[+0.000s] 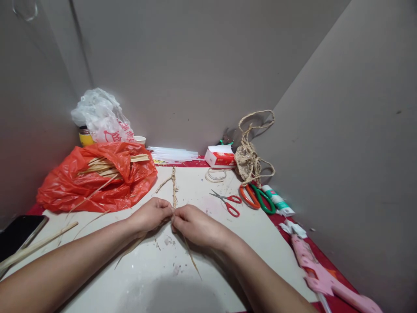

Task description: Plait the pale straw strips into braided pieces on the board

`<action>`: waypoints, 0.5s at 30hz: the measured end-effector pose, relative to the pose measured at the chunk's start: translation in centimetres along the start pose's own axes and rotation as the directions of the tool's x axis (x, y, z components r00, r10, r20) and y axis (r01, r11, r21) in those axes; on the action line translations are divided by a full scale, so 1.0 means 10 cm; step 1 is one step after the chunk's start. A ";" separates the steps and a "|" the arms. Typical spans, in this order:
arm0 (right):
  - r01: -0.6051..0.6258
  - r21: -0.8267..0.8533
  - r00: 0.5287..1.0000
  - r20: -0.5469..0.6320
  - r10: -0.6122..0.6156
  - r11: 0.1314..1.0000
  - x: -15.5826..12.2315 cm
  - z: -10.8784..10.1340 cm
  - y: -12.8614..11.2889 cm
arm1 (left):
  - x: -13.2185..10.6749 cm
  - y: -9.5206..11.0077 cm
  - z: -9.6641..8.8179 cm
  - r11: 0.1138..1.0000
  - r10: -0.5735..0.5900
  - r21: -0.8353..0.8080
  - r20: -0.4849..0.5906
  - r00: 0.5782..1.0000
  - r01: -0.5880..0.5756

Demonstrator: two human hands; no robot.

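My left hand and my right hand meet at the middle of the white board, both closed in a pinch on a thin twine-wrapped stick that runs away from me toward the wall. A bare sliver of the stick pokes out below my right hand toward me. A short cross piece branches off the stick to the left near its far end.
A red plastic bag of wooden sticks lies at the left, a white bag behind it. Small red scissors, large orange-green scissors, a twine tangle, a red-white box, a glue tube and a pink glue gun sit right. A phone lies far left.
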State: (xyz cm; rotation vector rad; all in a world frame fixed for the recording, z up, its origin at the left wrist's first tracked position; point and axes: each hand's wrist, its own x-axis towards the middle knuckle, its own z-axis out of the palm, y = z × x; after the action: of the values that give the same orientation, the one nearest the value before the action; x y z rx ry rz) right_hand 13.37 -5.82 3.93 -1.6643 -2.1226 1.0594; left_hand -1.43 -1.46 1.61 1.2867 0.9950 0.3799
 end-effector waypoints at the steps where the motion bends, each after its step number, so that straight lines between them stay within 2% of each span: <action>1: -0.012 -0.077 1.000 -0.026 0.010 0.997 -0.01 0.03 -0.03 | 0.00 0.00 0.00 1.000 -0.012 -0.011 -0.005 1.000 0.012; 5: -0.099 -0.352 0.994 -0.087 0.072 0.931 -0.08 0.08 -0.18 | -0.01 0.01 -0.01 1.000 -0.015 -0.018 -0.015 1.000 0.014; 9: -0.056 -0.420 0.998 -0.039 0.044 0.906 -0.16 0.08 -0.30 | -0.02 0.03 -0.01 0.999 -0.028 -0.043 0.005 1.000 0.029; 11: 0.038 -0.368 0.999 0.049 -0.022 0.929 -0.20 0.05 -0.31 | -0.02 0.04 -0.01 0.998 -0.033 -0.061 0.020 0.999 0.034; 13: 0.115 -0.183 0.971 0.230 -0.071 0.976 -0.22 -0.01 -0.28 | -0.03 0.04 -0.01 0.996 -0.033 -0.077 0.041 0.999 0.036; 14: 0.098 -0.047 0.953 0.294 -0.080 0.994 -0.22 -0.05 -0.25 | -0.03 0.03 -0.01 0.996 -0.028 -0.087 0.051 0.998 0.032; 15: 0.049 0.091 0.950 0.303 -0.075 0.995 -0.20 -0.09 -0.21 | -0.03 0.03 -0.02 0.995 -0.020 -0.097 0.062 0.998 0.026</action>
State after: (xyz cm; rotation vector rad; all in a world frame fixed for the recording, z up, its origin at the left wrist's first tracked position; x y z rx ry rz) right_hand 13.01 -7.49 6.41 -1.4641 -2.2610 1.4453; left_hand -1.65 -1.49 1.96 1.1908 0.9281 0.3647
